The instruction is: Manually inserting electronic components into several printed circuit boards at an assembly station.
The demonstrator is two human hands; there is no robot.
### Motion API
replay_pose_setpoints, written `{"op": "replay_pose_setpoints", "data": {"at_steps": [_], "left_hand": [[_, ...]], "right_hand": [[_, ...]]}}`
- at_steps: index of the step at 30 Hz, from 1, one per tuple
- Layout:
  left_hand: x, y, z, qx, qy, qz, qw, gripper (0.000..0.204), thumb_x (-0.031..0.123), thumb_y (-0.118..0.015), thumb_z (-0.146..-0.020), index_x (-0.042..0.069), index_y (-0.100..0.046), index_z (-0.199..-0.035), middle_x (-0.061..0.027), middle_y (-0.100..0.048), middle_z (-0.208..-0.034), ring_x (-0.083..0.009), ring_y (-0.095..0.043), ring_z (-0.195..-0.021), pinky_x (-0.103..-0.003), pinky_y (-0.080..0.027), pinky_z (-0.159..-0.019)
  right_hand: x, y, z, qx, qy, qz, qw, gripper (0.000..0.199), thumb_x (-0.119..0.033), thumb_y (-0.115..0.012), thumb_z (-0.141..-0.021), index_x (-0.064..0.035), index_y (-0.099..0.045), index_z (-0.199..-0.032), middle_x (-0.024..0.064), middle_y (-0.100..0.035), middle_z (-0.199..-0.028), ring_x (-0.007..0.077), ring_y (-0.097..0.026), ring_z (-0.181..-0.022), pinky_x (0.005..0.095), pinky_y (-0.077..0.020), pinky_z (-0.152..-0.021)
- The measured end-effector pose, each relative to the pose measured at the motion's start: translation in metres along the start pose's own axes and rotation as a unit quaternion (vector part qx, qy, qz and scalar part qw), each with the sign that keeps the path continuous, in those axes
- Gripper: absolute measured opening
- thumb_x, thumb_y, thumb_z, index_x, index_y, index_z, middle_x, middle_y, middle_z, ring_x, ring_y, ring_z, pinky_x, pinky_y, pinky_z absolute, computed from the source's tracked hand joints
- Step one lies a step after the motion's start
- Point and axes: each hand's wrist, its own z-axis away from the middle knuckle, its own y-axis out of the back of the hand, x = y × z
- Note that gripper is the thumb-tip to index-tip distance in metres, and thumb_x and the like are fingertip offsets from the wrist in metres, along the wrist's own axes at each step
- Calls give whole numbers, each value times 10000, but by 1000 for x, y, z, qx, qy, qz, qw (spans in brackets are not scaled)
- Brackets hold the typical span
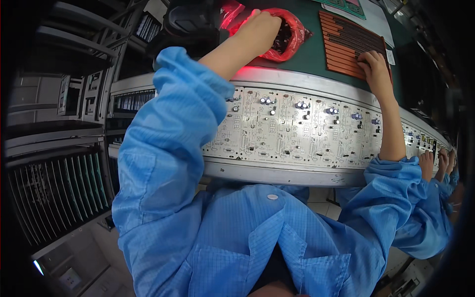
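My left hand (260,32) is over a red plastic bag (296,29) at the far edge of the bench, its fingers curled at the opening and mostly hidden behind the back of the hand. Small black parts (282,39) fill the bag. Over to the right, my right hand (376,72) rests at the right side of an orange slotted tray (341,64). Its fingers are bent together against the slots, and whatever they pinch is too small to make out. Dark small parts (354,37) stand in rows along the tray.
White circuit boards (282,128) with capacitors lie in a row between metal rails (277,171) before me. A black device (190,22) stands left of the bag. Racks (59,188) line the left side. At far right another person's hands (440,161) work over the line.
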Motion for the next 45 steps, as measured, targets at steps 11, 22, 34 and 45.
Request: {"op": "replay_pose_setpoints", "data": {"at_steps": [11, 22, 34, 45], "left_hand": [[-21, -28, -18, 40, 48, 71, 996, 74, 57, -633, -792, 13, -688, -770, -202, -713, -945, -364, -683, -936, -475, -523, -793], [-15, -2, 2, 74, 154, 392, 904, 129, 61, -689, -841, -48, -720, -902, -163, -715, -788, -288, -719, -778, -373, -577, -702], [-2, 59, 89, -105, 296, 764, 564, 155, 16, -666, -915, -98, -669, -1019, -138, -703, -920, -193, -695, -790, -255, -579, -691], [-10, 93, 204, -62, 266, 630, 727, 234, 54, -737, -873, -48, -700, -1081, -135, -747, -910, -190, -723, -803, -271, -578, -735]], "right_hand": [[-52, 27, 10, 61, -181, -418, 888, 172, -89, -560, -1027, 7, -567, -1169, 115, -720, -1092, 162, -670, -1043, 296, -496, -953], [-162, 46, 34, 10, -185, -609, 771, 189, -107, -547, -1030, 2, -556, -1184, 131, -717, -1084, 148, -659, -988, 298, -494, -954], [-226, 21, 29, -64, -186, -662, 723, 211, -120, -573, -1019, 8, -544, -1184, 144, -734, -1070, 148, -665, -995, 288, -495, -923], [-286, 1, 10, -122, -174, -606, 766, 199, -104, -584, -1005, 10, -558, -1165, 130, -747, -1061, 153, -675, -1031, 288, -499, -925]]}}
